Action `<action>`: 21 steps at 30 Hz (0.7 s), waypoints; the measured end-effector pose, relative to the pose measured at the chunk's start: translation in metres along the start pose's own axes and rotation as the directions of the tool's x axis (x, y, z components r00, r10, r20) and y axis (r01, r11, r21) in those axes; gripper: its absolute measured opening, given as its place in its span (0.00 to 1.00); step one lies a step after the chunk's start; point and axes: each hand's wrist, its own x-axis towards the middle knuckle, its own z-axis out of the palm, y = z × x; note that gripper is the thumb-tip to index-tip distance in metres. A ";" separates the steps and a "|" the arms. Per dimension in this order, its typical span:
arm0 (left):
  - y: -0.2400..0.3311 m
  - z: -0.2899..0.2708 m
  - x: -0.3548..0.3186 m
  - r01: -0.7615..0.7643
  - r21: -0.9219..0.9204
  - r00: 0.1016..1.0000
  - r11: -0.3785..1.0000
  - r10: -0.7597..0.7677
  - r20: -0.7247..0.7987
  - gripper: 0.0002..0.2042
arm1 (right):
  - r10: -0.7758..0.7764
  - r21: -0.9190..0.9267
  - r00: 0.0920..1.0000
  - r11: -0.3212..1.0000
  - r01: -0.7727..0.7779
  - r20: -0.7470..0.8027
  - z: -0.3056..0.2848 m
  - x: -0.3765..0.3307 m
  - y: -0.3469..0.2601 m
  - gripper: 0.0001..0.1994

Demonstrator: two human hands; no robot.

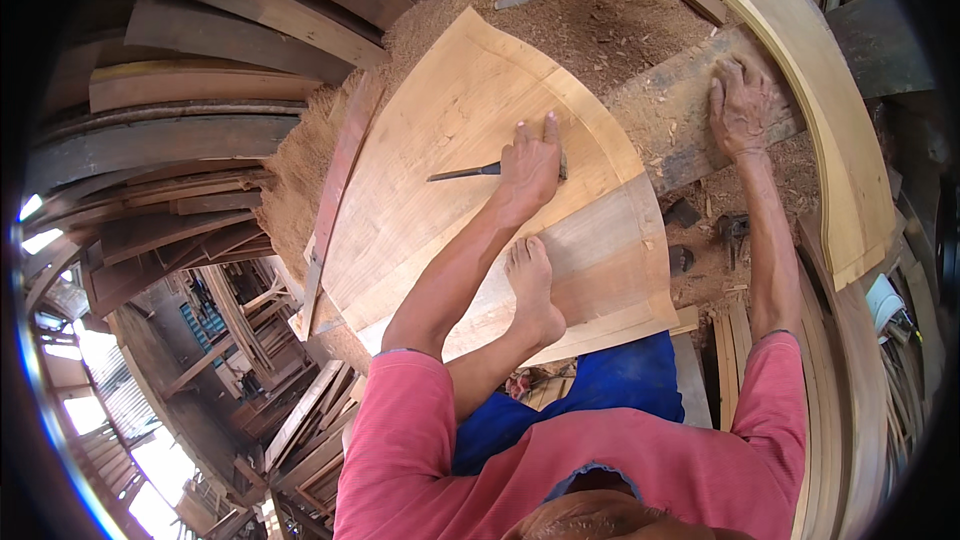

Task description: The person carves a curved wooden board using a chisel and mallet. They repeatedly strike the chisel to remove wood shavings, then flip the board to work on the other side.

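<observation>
In the head view, the left hand is wrapped around a chisel, with the blade poking out to the left. The chisel is over the middle of a big wood panel, shaped like a fan. The right hand is not closed on anything; it lies on a plank just past the panel's curved right edge. There is bare wood to the left of the blade and above it, up to the panel's tip. A bare foot rests on the panel below the left hand. A red-brown board runs along the left edge, and a curved panel stands near the right hand. The panel is pale, with some grayer strips. Sawdust lies thick behind it. Long boards are piled on the left, and bright light comes in at the lower left.
</observation>
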 end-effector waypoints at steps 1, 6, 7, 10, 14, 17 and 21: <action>-0.002 0.000 0.000 -0.016 0.015 1.000 1.000 0.016 0.009 0.43 | 0.043 -0.009 0.999 0.999 -0.043 0.020 0.008 0.002 -0.001 0.14; -0.010 0.004 0.002 -0.082 0.129 0.993 0.988 0.070 0.093 0.42 | 0.186 -0.045 0.977 0.982 -0.182 0.105 0.015 0.008 -0.016 0.14; -0.013 0.011 0.002 -0.117 0.169 0.993 0.979 0.116 0.015 0.42 | 0.204 -0.006 0.970 0.979 -0.204 0.131 0.018 0.009 -0.013 0.15; -0.012 0.008 0.004 -0.142 0.170 0.989 0.975 0.131 0.073 0.40 | 0.214 -0.022 0.963 0.977 -0.213 0.164 0.017 0.010 -0.011 0.15; -0.013 0.012 0.005 -0.171 0.153 0.984 0.973 0.162 0.069 0.40 | 0.210 -0.059 0.960 0.977 -0.203 0.183 0.015 0.011 -0.009 0.15; -0.015 0.017 0.006 -0.162 0.124 0.985 0.979 0.153 0.081 0.43 | 0.204 -0.067 0.963 0.978 -0.195 0.176 0.015 0.014 -0.011 0.15; -0.013 0.016 0.006 -0.108 0.131 0.992 0.986 0.097 0.085 0.43 | 0.206 -0.111 0.966 0.975 -0.191 0.154 0.015 0.013 -0.016 0.15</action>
